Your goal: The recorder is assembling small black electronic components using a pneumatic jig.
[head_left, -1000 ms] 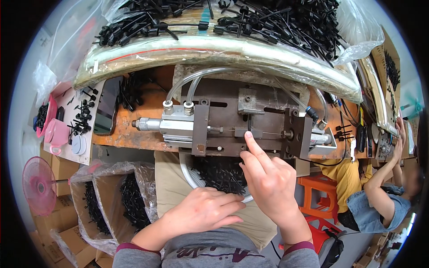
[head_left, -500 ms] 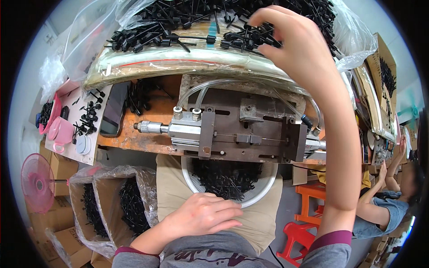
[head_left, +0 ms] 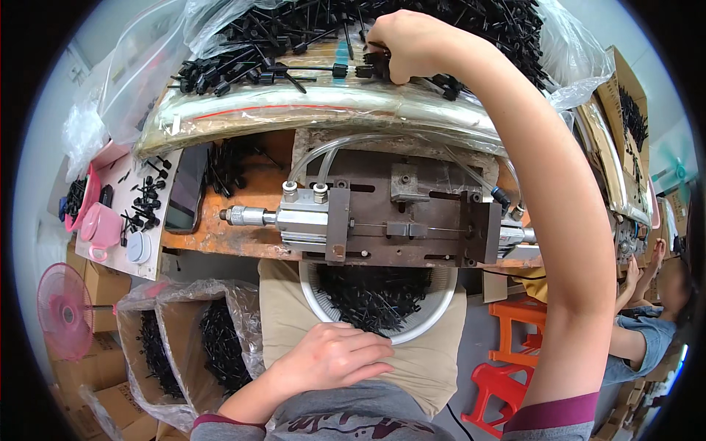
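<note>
My right hand (head_left: 401, 45) reaches over the machine to the heap of black plastic parts with thin stems (head_left: 309, 33). Its fingers are curled in among the parts and closed on a black stemmed part (head_left: 379, 62), mostly hidden by the hand. Near my lap, my left hand (head_left: 334, 356) lies with fingers stretched out against the near rim of a white plastic basket (head_left: 434, 323); nothing shows in it. More black parts (head_left: 371, 298) fill the basket. Between my hands and the heap stands a metal fixture (head_left: 401, 209) with a silver cylinder (head_left: 303, 217) at its left.
Clear hoses (head_left: 353, 137) arch over the fixture. A phone (head_left: 185, 195), a pink cup (head_left: 101, 226) and loose parts lie left. Bagged boxes of parts (head_left: 173, 353) and a pink fan (head_left: 65, 312) stand lower left. Red stools (head_left: 504, 393) and a co-worker (head_left: 647, 331) are on the right.
My right hand has moved left and down into the heap, and its fingers have closed from a wide spread. My left hand has stayed at the basket rim.
</note>
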The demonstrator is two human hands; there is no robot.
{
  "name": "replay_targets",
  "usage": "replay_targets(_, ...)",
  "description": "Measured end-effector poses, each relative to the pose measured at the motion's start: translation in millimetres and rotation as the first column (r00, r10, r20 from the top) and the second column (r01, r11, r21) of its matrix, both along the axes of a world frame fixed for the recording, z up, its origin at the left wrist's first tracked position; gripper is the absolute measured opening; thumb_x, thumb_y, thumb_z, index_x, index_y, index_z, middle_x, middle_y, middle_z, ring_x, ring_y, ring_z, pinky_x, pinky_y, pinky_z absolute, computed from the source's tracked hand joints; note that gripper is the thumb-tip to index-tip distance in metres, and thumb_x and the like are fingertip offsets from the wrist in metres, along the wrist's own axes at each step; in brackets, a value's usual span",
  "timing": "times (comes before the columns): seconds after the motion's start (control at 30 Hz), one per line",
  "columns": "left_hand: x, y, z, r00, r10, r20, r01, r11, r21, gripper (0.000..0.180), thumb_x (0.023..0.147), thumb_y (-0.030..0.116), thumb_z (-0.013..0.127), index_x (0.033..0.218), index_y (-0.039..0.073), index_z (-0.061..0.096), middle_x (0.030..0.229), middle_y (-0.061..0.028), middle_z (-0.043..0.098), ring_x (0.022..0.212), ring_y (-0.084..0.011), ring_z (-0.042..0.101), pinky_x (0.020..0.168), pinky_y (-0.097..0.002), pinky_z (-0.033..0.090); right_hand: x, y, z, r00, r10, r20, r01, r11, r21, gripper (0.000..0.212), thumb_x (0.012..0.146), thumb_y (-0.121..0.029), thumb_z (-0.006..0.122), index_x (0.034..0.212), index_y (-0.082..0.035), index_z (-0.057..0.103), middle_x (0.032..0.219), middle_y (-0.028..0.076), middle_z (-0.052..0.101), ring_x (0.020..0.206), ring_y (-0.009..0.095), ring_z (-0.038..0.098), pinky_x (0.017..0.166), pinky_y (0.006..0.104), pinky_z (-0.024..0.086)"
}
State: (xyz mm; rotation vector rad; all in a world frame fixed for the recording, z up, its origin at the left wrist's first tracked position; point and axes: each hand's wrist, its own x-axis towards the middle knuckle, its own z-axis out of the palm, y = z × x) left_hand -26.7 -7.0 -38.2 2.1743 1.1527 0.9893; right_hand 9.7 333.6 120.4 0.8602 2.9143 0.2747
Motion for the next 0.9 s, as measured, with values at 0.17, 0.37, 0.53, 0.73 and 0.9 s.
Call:
replay_targets(0.17,1,-2,0,1.0,0.006,0.005,-0.006,1.0,-0.01,0.018,0.079,0.024,0.077,0.088,0.009,0.073,0.09,-0.0027,0.073,0.068,-0.0167,0.068,0.058,-0.0273,0.055,12,-9,20,0.968,0.095,-0.234,-0.106,0.994,-0.036,0.027,0.069,-0.014,0.071,0.091,0.001,0.067,0.083,0.019,0.068,0.082,0.037,0.065,0.076,0.0422,0.053)
replay_targets(0.37,2,-2,3,1.0,0.014,0.005,-0.014,1.0,0.003,0.017,0.079,0.023,0.077,0.087,0.009,0.073,0.09,-0.0027,0.073,0.068,-0.0166,0.068,0.059,-0.0272,0.055,40,-11,40,0.729,-0.254,-0.636,-0.042,0.91,-0.412,0.018,0.078,-0.01,0.071,0.085,0.006,0.065,0.065,0.008,0.063,0.054,0.012,0.06,0.052,0.0285,0.047)
replay_targets(0.53,3,-1,8,1.0,0.026,0.013,-0.027,0.999,0.041,0.018,0.078,0.022,0.078,0.088,0.009,0.074,0.09,-0.0025,0.073,0.068,-0.0158,0.068,0.058,-0.0259,0.054,63,0,27,0.347,-0.497,-0.795,-0.188,0.794,-0.578,0.013,0.083,-0.012,0.072,0.082,-0.001,0.064,0.069,0.005,0.063,0.057,0.011,0.06,0.054,0.0245,0.046)
replay_targets(0.73,4,13,32,0.995,0.08,0.052,-0.086,0.988,0.126,0.019,0.075,0.015,0.08,0.09,0.005,0.074,0.091,-0.0051,0.073,0.068,-0.0164,0.069,0.058,-0.0247,0.053,92,-2,16,0.066,-0.668,-0.741,-0.456,0.641,-0.618,0.014,0.086,-0.015,0.071,0.086,-0.005,0.061,0.072,0.002,0.06,0.061,0.013,0.059,0.059,0.0248,0.048)
replay_targets(0.9,14,36,43,0.921,0.22,0.321,-0.296,0.931,0.212,0.022,0.075,0.004,0.078,0.096,0.002,0.073,0.092,-0.0105,0.073,0.075,-0.0185,0.07,0.065,-0.0263,0.056,114,-19,7,-0.034,-0.724,-0.689,-0.716,0.499,-0.489,0.021,0.085,-0.014,0.071,0.096,0.002,0.063,0.083,0.009,0.066,0.065,0.014,0.061,0.06,0.0275,0.05)
